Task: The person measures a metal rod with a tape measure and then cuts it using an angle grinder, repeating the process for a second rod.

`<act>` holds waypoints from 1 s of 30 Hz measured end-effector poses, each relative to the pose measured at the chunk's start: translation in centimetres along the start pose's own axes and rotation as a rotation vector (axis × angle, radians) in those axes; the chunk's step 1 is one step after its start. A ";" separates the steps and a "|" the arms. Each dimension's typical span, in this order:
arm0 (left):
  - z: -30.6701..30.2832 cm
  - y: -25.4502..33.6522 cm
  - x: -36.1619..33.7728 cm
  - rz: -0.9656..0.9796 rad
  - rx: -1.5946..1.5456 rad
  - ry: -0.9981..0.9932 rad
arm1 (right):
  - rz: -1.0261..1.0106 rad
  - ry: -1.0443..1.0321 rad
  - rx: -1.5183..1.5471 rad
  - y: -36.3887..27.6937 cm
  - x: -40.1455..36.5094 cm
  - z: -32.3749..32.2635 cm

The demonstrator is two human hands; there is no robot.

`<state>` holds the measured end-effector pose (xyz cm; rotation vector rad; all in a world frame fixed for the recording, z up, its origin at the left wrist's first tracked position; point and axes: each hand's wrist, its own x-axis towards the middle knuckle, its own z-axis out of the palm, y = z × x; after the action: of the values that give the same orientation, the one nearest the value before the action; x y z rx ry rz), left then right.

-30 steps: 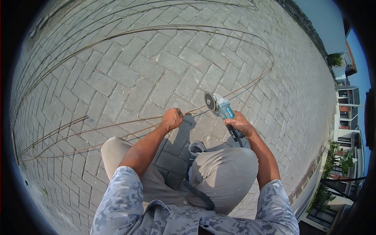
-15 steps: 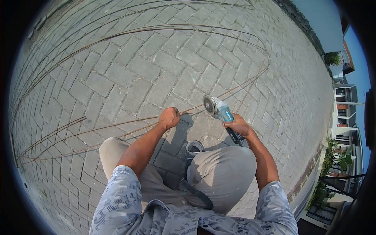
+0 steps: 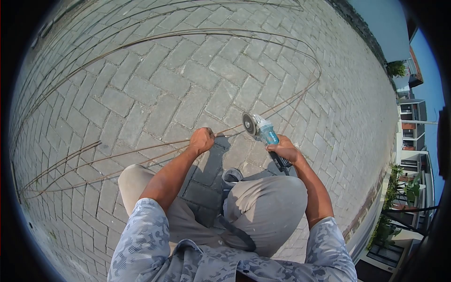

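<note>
My left hand (image 3: 202,140) is closed around a thin, rusty steel rod (image 3: 164,145) in front of my knees. From that fist the rod runs on to the upper right, passing behind the disc in this view. My right hand (image 3: 285,150) grips a teal and black angle grinder (image 3: 268,133) by its body. Its round cutting disc (image 3: 249,124) stands on edge, overlapping the line of the rod; motion of the disc does not show. A second rod (image 3: 155,159) slants away below the first, partly hidden by my left forearm.
Long bent rods (image 3: 206,31) arc over the grey block paving (image 3: 159,110) ahead. Cut rod ends (image 3: 89,146) lie at the left. Between my knees shows a shoe (image 3: 232,175). Plants (image 3: 392,188) and houses (image 3: 413,160) line the right side.
</note>
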<state>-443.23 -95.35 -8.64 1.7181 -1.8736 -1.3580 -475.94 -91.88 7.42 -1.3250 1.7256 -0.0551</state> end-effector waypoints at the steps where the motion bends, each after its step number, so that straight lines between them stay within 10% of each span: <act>1: 0.0 0.0 0.0 0.002 0.003 0.001 | 0.001 -0.003 0.001 -0.4 -0.2 0.0; 30: 0.3 0.4 -0.3 0.077 0.048 -0.025 | 0.070 -0.017 0.168 2.7 -1.2 0.4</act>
<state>-443.59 -94.95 -8.42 1.6403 -1.9804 -1.3216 -477.70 -89.60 6.54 -1.1381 1.7124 -0.1455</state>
